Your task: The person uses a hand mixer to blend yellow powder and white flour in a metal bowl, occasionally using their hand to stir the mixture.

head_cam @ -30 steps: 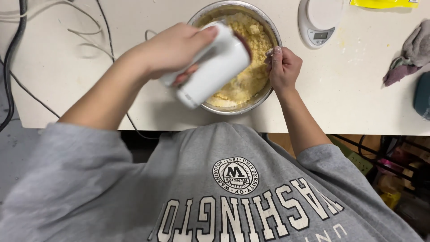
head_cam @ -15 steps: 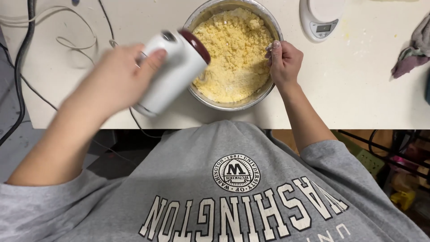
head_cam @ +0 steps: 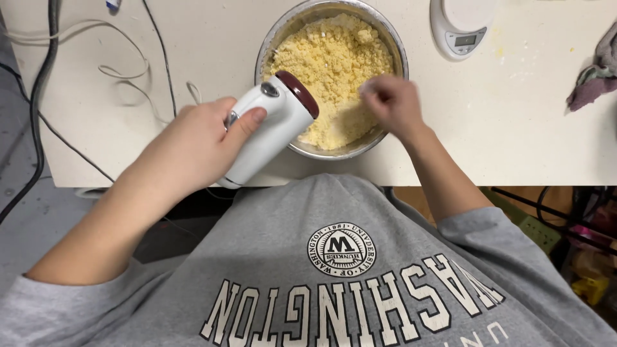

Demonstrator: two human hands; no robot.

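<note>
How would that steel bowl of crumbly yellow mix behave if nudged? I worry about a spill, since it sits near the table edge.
The metal bowl is wide, round and well filled, so it probably feels heavy and resists tipping. Its smooth base on the pale table might slide. The loose crumbs could scatter if jolted.
</note>
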